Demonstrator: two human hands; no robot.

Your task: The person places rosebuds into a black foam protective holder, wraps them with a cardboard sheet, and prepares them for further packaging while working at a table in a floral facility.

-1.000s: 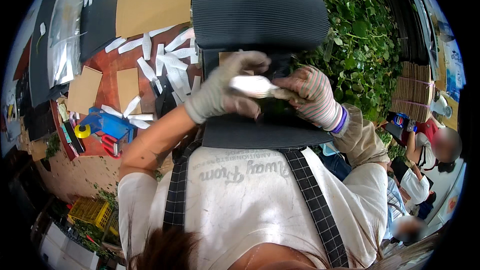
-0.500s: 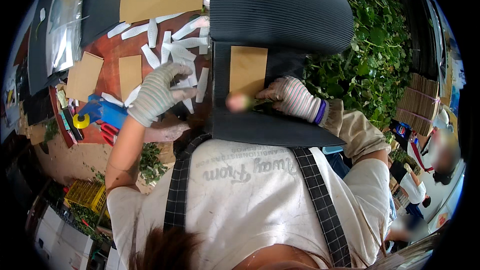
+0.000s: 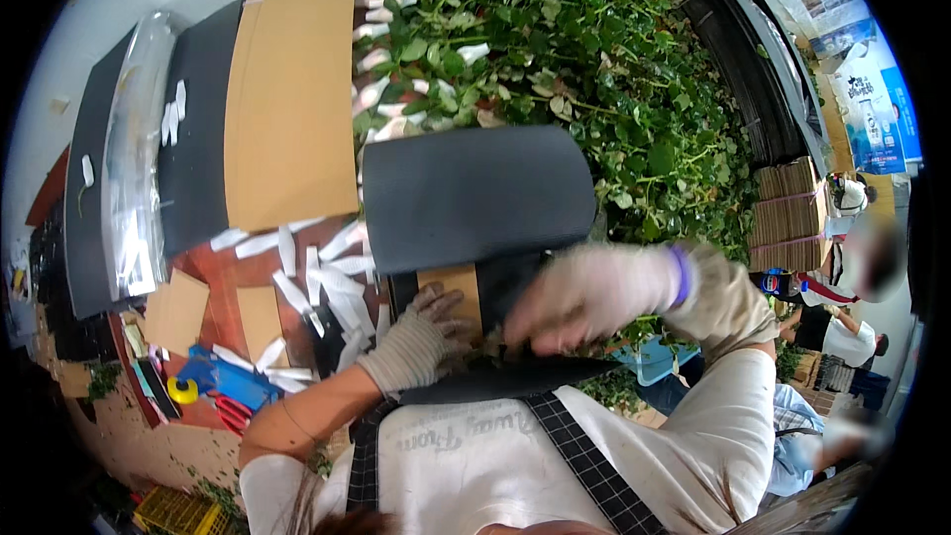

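Two gloved hands worked at the near edge of a dark grey sheet [image 3: 475, 193], which lay curved at its far corners and covered the centre of the view.

Hidden or unclear:
- The right hand [image 3: 584, 292] was smeared by motion. Its fingers pointed toward 8 o'clock, but how far they were spread and whether they held anything could not be told.
- The sheet's near edge was covered by both hands and by the person's chest, so its full outline was not visible.
- A brown card [image 3: 458, 289] showed only as a small upright rectangle at 6 o'clock of the sheet. Its lower end was lost behind the hands.
- A blurred person [image 3: 852, 287] stood at 3 o'clock, cut by the rim.

State of the left hand [image 3: 421, 342]: fingers lay loosely spread and flat, tips touching the lower left corner of the card. No grasp around anything was visible.

Appearance of the card: plain, tan, matte, straight-edged, lying against dark material just below the grey sheet.

Surroundings:
- Green foliage [image 3: 604, 69] filled the area from 12 to 3 o'clock of the sheet.
- A large tan board [image 3: 292, 99] lay at 10 o'clock.
- White strips [image 3: 322, 272] were scattered at 9 o'clock, just beside the left hand.
- Blue tools [image 3: 223, 376] lay at 8 o'clock.
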